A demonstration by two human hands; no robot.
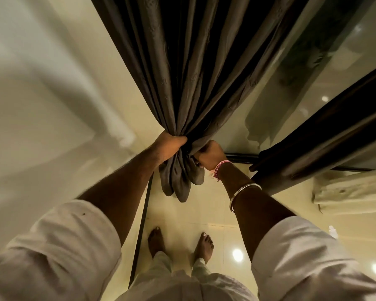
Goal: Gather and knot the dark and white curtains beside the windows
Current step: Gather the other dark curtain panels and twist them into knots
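1. Head view, straight down: dark curtain (182, 68) hanging in deep folds from the top of the frame, drawn together low down into one bunch, loose tail (180, 181) drooping just above the tiled floor (204, 213).
2. Left hand (167, 146) clamped round the bunch from the left, fingers wrapped tight on the cloth.
3. Right hand (208, 155) closed on the same bunch from the right, fingers curled into the folds; red-and-white thread and a metal bangle (243, 192) on that forearm.
4. Probably at the end of gathering, knot not yet formed. For a good knot: keep one fist fixed as anchor, swing the tail round it and feed it through; keep all folds inside the grip so none slip out; pull snug, not hard, to spare the rail above.
5. Further out: second dark curtain (313, 144) at right, touching a black floor track; glass pane (313, 72) between the two, with reflections.
6. White curtain blurred at left (41, 94), not yet gathered.
7. Glossy cream tiles, ceiling lights mirrored, bare feet well clear of the tail.
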